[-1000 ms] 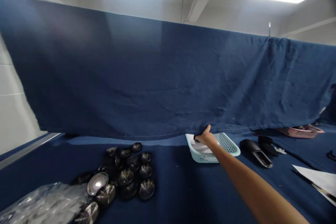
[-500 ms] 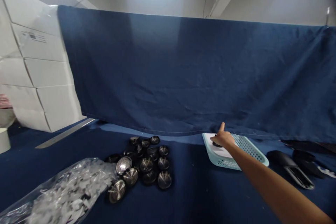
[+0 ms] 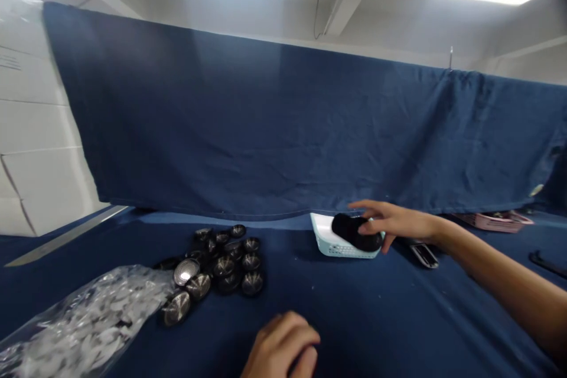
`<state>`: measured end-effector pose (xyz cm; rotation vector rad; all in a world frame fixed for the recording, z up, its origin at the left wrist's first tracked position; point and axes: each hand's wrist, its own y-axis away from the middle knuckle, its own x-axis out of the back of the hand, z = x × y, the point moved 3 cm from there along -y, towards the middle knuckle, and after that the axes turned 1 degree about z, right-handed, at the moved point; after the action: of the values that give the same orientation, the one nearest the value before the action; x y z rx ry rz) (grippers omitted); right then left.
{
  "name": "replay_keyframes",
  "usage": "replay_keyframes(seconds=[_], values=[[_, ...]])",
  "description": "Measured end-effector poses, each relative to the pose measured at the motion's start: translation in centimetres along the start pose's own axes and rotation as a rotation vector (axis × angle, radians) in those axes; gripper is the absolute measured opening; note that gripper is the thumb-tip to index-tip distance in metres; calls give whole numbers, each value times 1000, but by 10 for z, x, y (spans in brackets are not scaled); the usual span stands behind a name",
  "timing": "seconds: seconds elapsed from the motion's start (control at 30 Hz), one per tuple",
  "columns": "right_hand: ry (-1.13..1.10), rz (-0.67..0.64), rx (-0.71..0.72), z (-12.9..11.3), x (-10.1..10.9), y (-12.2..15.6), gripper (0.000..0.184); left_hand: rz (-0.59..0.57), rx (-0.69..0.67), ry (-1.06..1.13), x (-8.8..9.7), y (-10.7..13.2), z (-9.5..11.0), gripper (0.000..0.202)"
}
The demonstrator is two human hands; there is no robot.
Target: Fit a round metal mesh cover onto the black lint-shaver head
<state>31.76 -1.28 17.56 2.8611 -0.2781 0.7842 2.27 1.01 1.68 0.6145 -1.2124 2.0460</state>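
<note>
My right hand (image 3: 383, 221) reaches from the right over a pale blue plastic basket (image 3: 343, 249). Its thumb and fingers grip a black oblong piece (image 3: 354, 231) with rounded ends, which overlaps the basket; its exact kind is not clear. White material (image 3: 322, 223) lies in the basket. My left hand (image 3: 283, 345) is low at the centre, above the blue cloth, its fingers curled and its palm hidden. To its upper left is a pile of round black-rimmed discs (image 3: 224, 266), several with shiny perforated metal faces.
A clear plastic bag (image 3: 97, 313) of small whitish pieces lies at the left. White boxes (image 3: 44, 130) are stacked behind it. A blue curtain (image 3: 266, 130) hangs across the back. A dark part with a silver frame (image 3: 424, 255) and a pink basket (image 3: 494, 221) are at the right.
The view has turned right. My right hand, earlier in the basket at a small dark thing, now grips the larger black piece over it. My left hand has come into view.
</note>
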Motion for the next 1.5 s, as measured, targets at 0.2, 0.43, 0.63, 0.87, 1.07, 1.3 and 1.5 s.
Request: replay_keyframes(seconds=[0.2,0.43,0.63,0.87,1.07,1.3,1.5], values=[[-228,-703,46,33,-80,45,77,40,234,-11,6,-10,13,89],[-522,-482,-32,77,-121,25,57,-116,424,-16,-8,-5,27,67],[-729,-22,-90,96,-148,18,44,-173,322,-204,-16,-4,27,69],[-914,-23,-23,100,-180,30,40,-66,258,-185,-18,1,14,25],[-829,75,40,101,-185,36,42,194,481,-29,-12,1,-13,27],[-861,22,85,119,-192,29,42,71,459,275,-18,-21,-27,60],[-924,-108,33,120,-189,30,44,103,600,531,-12,-26,-30,49]])
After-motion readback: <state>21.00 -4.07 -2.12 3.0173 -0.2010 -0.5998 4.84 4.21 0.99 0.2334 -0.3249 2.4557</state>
